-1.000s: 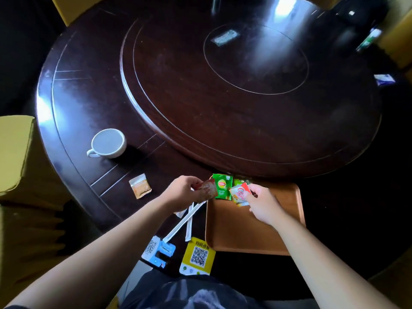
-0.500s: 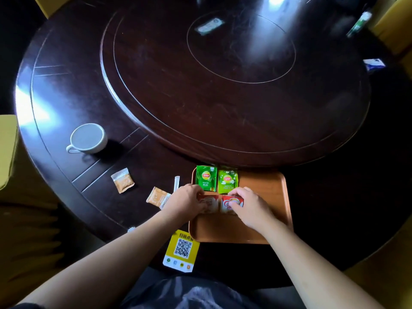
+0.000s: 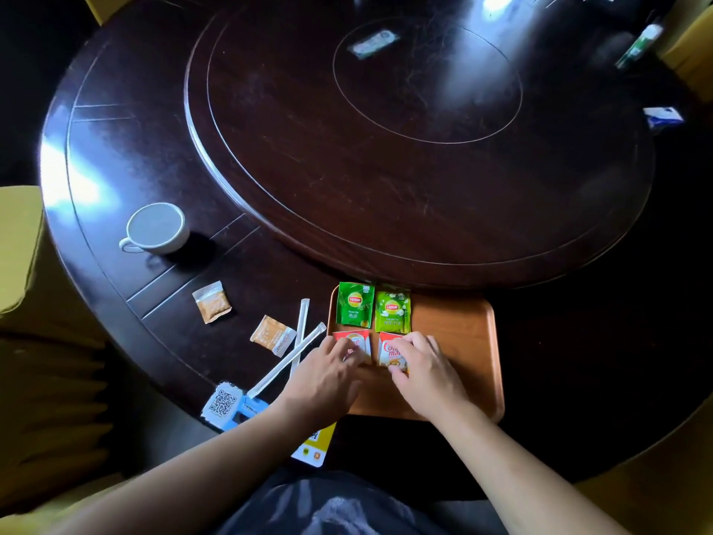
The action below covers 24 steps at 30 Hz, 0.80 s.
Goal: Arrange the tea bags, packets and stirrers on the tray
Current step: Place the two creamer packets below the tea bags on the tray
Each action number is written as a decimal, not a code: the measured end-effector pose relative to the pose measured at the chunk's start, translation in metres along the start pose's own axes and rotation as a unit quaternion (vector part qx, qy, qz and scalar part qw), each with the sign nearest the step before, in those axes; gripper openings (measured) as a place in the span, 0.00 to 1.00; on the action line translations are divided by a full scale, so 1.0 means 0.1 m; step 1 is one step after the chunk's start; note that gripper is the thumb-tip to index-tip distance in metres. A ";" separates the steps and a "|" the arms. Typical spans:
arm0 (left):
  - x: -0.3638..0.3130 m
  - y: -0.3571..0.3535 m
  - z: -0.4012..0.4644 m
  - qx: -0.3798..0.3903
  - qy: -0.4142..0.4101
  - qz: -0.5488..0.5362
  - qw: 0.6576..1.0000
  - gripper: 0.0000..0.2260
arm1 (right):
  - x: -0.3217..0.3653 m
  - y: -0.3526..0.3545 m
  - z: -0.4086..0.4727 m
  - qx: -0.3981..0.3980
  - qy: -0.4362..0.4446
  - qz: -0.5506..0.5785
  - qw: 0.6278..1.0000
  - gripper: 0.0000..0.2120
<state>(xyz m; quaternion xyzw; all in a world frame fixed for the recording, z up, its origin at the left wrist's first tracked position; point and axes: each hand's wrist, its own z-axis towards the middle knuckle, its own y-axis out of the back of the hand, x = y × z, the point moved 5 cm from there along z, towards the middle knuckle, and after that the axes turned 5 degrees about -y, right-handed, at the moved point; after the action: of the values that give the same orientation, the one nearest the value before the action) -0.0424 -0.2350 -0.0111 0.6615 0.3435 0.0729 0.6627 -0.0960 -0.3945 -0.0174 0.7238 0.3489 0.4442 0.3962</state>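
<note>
At the far left of the dark round wooden tabletop (image 3: 127,156), a white ceramic cup (image 3: 156,228) is seen standing upright, its handle turned to the left. Nearer the middle, two small tan sachets are laid flat and apart from each other: the first tan sachet (image 3: 212,301) lies below and right of the cup, and the second tan sachet (image 3: 272,335) lies just beside two white paper-wrapped stirrers (image 3: 294,355), which are crossed over one another on the wood, outside the tray. Below them, a white QR-code card with a blue edge (image 3: 227,404) is placed at the tabletop's near rim, and a yellow card (image 3: 317,446) is partly hidden under the left forearm.

Further right, an orange-brown rectangular tray (image 3: 459,341) is set against the raised turntable (image 3: 386,121). In its far left corner, a dark green Lipton tea bag (image 3: 355,304) and a light green Lipton tea bag (image 3: 392,311) are laid side by side. Directly below them, two red-and-white creamer packets are lined up in a second row. The left hand (image 3: 328,376) is rested with its fingertips pressed on the left creamer packet (image 3: 353,343); the right hand (image 3: 426,374) is curled over the right creamer packet (image 3: 390,349), fingertips on it. Whether either grip is pinching its packet or only pressing it flat cannot be told.
</note>
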 end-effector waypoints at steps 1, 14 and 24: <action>0.00 -0.02 0.00 0.008 0.001 -0.006 1.000 0.18 | 0.00 -0.01 -0.01 -0.005 0.006 -0.002 1.000 0.17; -0.04 -0.04 0.05 0.005 -0.010 0.015 1.000 0.23 | 0.09 0.00 0.04 -0.032 0.036 -0.016 0.999 0.15; -0.02 -0.04 0.07 0.015 -0.004 0.009 1.000 0.22 | 0.11 0.02 0.04 -0.021 0.020 -0.024 0.999 0.16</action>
<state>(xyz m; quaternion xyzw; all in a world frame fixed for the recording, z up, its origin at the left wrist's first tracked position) -0.0411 -0.2423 -0.0152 0.6746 0.3361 0.0712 0.6534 -0.0877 -0.3869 -0.0132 0.6976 0.3645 0.4565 0.4149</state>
